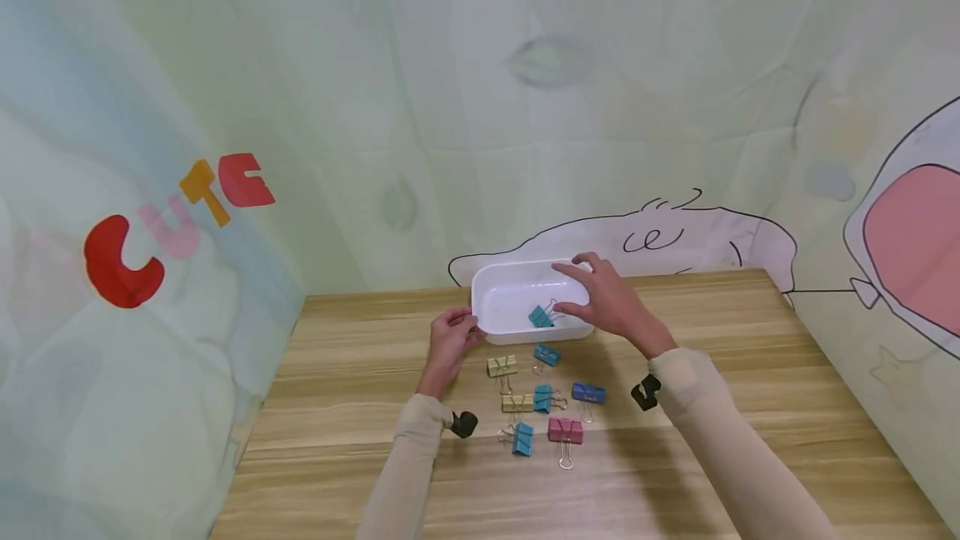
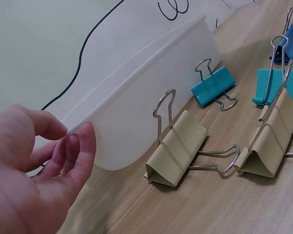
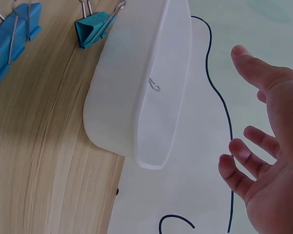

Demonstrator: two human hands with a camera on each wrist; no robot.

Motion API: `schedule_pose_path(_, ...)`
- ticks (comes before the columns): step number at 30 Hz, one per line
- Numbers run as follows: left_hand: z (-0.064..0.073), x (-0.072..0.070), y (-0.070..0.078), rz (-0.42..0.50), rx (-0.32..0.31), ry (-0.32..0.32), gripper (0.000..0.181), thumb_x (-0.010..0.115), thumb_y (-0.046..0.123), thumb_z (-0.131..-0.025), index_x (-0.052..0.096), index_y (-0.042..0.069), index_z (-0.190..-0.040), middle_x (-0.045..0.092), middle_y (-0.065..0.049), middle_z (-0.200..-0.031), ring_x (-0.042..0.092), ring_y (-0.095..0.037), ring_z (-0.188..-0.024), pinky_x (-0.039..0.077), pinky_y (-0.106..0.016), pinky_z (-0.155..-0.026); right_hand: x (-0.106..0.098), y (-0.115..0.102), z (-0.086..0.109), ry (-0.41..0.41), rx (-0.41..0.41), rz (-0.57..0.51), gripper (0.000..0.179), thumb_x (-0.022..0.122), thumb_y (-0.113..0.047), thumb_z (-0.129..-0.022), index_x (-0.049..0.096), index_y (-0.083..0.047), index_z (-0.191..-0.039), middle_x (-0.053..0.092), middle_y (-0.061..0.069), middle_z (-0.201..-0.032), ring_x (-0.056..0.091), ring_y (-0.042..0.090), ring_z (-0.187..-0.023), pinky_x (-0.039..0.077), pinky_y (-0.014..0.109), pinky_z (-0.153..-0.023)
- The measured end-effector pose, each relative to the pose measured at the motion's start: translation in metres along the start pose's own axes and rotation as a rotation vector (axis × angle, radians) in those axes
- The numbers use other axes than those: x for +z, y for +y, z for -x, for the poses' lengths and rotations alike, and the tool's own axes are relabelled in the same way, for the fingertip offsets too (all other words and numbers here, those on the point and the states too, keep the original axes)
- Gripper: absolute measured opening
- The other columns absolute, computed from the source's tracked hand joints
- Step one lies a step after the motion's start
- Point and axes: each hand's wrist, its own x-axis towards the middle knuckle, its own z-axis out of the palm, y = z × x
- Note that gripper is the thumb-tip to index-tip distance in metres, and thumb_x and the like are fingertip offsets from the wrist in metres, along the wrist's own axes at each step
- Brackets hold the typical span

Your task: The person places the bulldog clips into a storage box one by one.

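A white plastic box [image 1: 495,337] stands at the back of the table, with one teal binder clip [image 1: 541,317] lying inside. My left hand [image 1: 450,344] pinches the box's left rim between thumb and fingers, as the left wrist view shows too [image 2: 53,161]. Over the box's right end hovers my right hand [image 1: 611,298], fingers spread and holding nothing. In front of the box lie several binder clips: a cream clip [image 2: 178,148], a second cream clip [image 1: 517,403], a teal clip [image 2: 213,86], a dark blue clip [image 1: 588,392] and a pink clip [image 1: 566,430].
Two more blue-teal clips lie among these, one teal clip [image 1: 543,398] beside the second cream one and one blue clip [image 1: 522,439] nearer the front. A printed cloth [image 1: 360,190] hangs right behind the wooden table [image 1: 337,440] and along its sides.
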Motion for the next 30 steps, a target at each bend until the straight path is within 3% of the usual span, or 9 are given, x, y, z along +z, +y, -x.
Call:
schedule_pose_path(8, 0.001, 0.001, 0.002, 0.013, -0.007, 0.002, 0.035, 0.059, -0.007, -0.1, 0.052, -0.018, -0.132, 0.056, -0.029, -0.119, 0.067, -0.028, -0.092, 0.064, -0.027, -0.078, -0.003, -0.002, 0.015, -0.014, -0.01, 0.014, 0.068, 0.081, -0.045, -0.09, 0.059, -0.016, -0.148, 0.051, 0.021, -0.145, 0.054, 0.042, -0.124, 0.056, 0.06, -0.098)
schedule_pose_path(14, 0.001, 0.0, 0.0, 0.001, -0.007, 0.004, 0.034, 0.059, -0.006, -0.1, 0.054, -0.016, -0.131, 0.058, -0.022, -0.111, 0.066, -0.033, -0.097, 0.065, -0.028, -0.08, -0.001, -0.005, 0.03, -0.043, 0.001, -0.015, 0.067, 0.08, -0.044, -0.091, 0.059, -0.017, -0.148, 0.051, 0.019, -0.145, 0.052, 0.042, -0.127, 0.054, 0.061, -0.1)
schedule_pose_path(20, 0.0, 0.0, 0.001, -0.005, -0.011, 0.006, 0.035, 0.059, -0.006, -0.099, 0.053, -0.016, -0.132, 0.056, -0.03, -0.122, 0.066, -0.036, -0.101, 0.064, -0.028, -0.081, 0.007, -0.007, 0.046, -0.043, 0.01, -0.05, 0.063, 0.08, -0.04, -0.092, 0.06, -0.017, -0.147, 0.052, 0.02, -0.144, 0.05, 0.043, -0.129, 0.056, 0.063, -0.096)
schedule_pose_path(30, 0.0, 0.0, 0.0, -0.001, -0.02, -0.001, 0.036, 0.059, -0.003, -0.101, 0.054, -0.014, -0.134, 0.055, -0.031, -0.127, 0.066, -0.034, -0.103, 0.064, -0.029, -0.086, 0.025, -0.002, 0.076, -0.051, -0.011, -0.084, 0.061, 0.08, -0.043, -0.091, 0.064, -0.017, -0.143, 0.056, 0.018, -0.137, 0.055, 0.037, -0.12, 0.059, 0.059, -0.094)
